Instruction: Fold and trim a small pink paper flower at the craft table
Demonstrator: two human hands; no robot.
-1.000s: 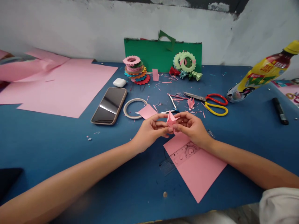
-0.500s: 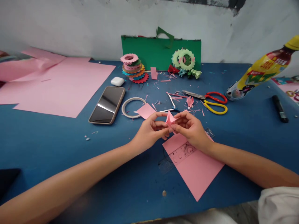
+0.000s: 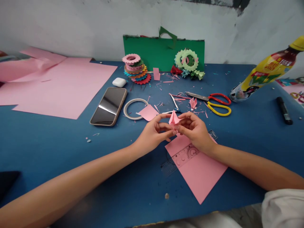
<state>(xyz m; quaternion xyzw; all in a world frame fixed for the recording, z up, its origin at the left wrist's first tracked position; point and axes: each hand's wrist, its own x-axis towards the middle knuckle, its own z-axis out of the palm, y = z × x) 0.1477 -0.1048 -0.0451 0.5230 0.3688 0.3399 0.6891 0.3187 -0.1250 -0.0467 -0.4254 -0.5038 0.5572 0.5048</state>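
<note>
Between my fingertips is a small folded pink paper piece [image 3: 174, 119], its pointed tip facing up. My left hand [image 3: 158, 130] pinches it from the left, and my right hand [image 3: 194, 129] grips it from the right; its lower part is partly hidden by my thumbs. Under my right hand lies a pink sheet [image 3: 201, 177] with a clear ruler [image 3: 184, 156] across it. A pink paper square [image 3: 148, 112] rests just beyond my left hand. Past my right hand lies another folded pink paper piece [image 3: 193, 103] among thin paper scraps.
Red-and-yellow-handled scissors [image 3: 219, 104], a tilted drink bottle [image 3: 263, 76] and a black marker [image 3: 284, 110] lie or stand to the right. Leftward are a tape roll [image 3: 125, 109], a phone [image 3: 109, 106], a white earbud case [image 3: 119, 82] and large pink sheets [image 3: 64, 85]. Scalloped paper rings [image 3: 136, 71] are stacked behind.
The folded paper piece has turned and tilted slightly in my fingers, and its tip sits a little higher and to the right. Both hands still hold it; the table items stay put.
</note>
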